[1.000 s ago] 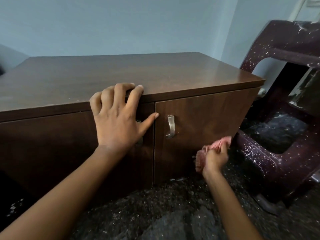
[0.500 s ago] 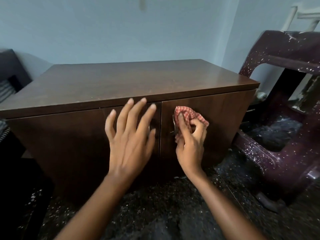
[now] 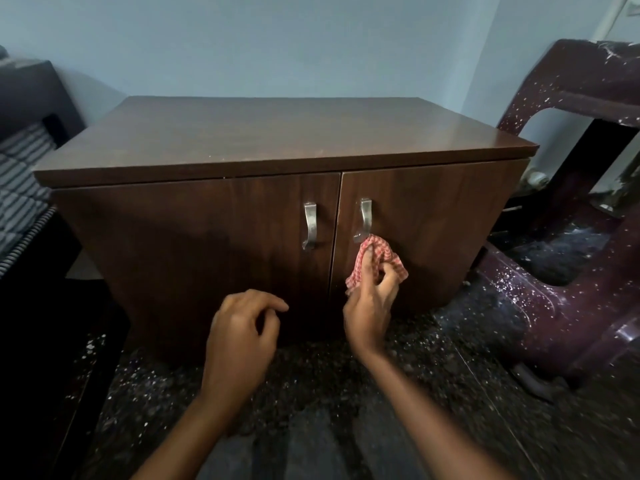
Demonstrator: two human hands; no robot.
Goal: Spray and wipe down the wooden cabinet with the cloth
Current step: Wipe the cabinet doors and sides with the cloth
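The dark wooden cabinet (image 3: 270,147) stands against a blue wall, both doors closed, a metal handle on each. My right hand (image 3: 372,301) grips a red-and-white checked cloth (image 3: 379,256) and presses it on the right door just under the right handle (image 3: 365,216). My left hand (image 3: 242,337) hangs in front of the left door's lower part, fingers loosely curled, holding nothing and not touching the wood. No spray bottle is in view.
A maroon plastic chair (image 3: 571,299), speckled with white, stands close on the right of the cabinet. A dark piece of furniture with striped fabric (image 3: 20,178) sits at the left. The floor (image 3: 311,410) is dark speckled stone.
My view has pulled back from the cabinet. My left hand left the top edge and dropped low, fingers curling. My right hand brought the cloth up to the right handle, then slid just below it.
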